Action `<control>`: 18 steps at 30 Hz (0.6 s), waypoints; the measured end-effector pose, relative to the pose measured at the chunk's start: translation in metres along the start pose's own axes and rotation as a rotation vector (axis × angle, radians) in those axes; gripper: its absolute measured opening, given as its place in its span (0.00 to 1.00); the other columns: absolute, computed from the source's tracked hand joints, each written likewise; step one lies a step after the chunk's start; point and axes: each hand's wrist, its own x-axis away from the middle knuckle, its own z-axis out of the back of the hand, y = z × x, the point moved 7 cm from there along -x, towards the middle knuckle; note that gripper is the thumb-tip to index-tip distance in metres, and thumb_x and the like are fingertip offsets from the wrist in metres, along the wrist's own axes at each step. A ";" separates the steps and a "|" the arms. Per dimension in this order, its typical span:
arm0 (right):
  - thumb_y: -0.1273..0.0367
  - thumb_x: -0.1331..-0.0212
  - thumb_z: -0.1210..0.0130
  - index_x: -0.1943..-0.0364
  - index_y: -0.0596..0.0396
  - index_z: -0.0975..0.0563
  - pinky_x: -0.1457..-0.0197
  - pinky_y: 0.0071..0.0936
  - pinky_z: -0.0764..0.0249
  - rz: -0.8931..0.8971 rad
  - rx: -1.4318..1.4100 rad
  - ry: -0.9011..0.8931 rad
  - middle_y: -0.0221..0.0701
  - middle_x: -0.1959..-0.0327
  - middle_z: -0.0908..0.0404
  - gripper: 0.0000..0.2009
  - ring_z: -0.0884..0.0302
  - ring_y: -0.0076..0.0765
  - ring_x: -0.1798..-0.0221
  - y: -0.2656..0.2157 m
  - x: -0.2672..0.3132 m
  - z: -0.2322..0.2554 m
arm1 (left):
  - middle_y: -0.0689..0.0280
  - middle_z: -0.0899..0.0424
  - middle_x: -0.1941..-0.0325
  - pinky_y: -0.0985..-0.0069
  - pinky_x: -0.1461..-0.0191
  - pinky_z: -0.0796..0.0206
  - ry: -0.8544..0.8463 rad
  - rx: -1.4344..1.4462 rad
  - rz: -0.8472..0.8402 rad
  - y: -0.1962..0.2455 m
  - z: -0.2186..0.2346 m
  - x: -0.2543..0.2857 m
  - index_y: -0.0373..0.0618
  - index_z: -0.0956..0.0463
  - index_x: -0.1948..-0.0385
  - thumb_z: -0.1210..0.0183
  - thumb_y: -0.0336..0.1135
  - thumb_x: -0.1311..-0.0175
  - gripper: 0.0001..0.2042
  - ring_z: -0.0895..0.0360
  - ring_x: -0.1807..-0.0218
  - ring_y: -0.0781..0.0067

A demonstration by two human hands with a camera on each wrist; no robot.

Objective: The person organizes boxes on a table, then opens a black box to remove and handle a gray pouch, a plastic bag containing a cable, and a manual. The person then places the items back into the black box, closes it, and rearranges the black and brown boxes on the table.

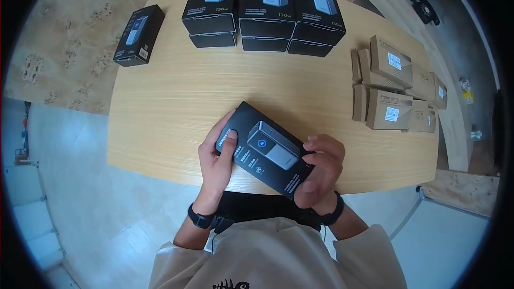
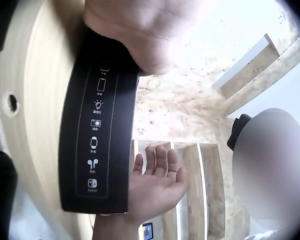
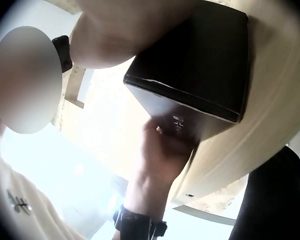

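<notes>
My left hand (image 1: 217,155) grips a black power bank box (image 1: 267,152) by its left end, thumb across the printed top face. The box is held tilted near the table's front edge. Device icons run down its long side (image 2: 95,135) in the left wrist view. Beside the box's right end is my right hand (image 1: 324,168), its relaxed fingers overlapping the corner in the head view. From the left wrist, that right hand (image 2: 157,185) shows palm and spread fingers behind the box. The right wrist view shows the left hand (image 3: 165,150) holding the box's far end.
Stacked black boxes (image 1: 265,13) stand at the table's back, with a single black box (image 1: 139,35) at the left edge. Brown cardboard boxes (image 1: 393,109) are piled on the right. A shelf beyond the table (image 1: 176,85) holds a black telephone (image 1: 424,9).
</notes>
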 end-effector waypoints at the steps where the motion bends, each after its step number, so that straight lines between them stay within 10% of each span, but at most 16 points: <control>1: 0.51 0.29 0.49 0.48 0.55 0.26 0.40 0.50 0.27 -0.003 -0.002 -0.010 0.44 0.45 0.23 0.21 0.26 0.53 0.44 0.000 0.000 -0.005 | 0.57 0.14 0.39 0.76 0.34 0.31 0.007 0.004 0.007 -0.001 0.001 -0.001 0.34 0.24 0.32 0.44 0.29 0.21 0.19 0.19 0.40 0.73; 12: 0.50 0.20 0.60 0.42 0.57 0.31 0.25 0.41 0.37 -0.770 -0.511 0.584 0.40 0.42 0.25 0.23 0.28 0.41 0.36 0.062 0.064 -0.011 | 0.56 0.16 0.35 0.75 0.30 0.32 0.007 -0.028 -0.001 0.000 0.006 -0.004 0.34 0.23 0.32 0.40 0.30 0.23 0.20 0.21 0.36 0.71; 18: 0.51 0.21 0.62 0.45 0.52 0.31 0.27 0.43 0.36 -0.687 -0.521 0.560 0.39 0.43 0.23 0.20 0.26 0.42 0.36 0.056 0.058 -0.014 | 0.56 0.15 0.35 0.75 0.30 0.33 0.010 0.010 0.000 -0.001 0.001 0.002 0.35 0.24 0.31 0.42 0.31 0.21 0.20 0.20 0.37 0.72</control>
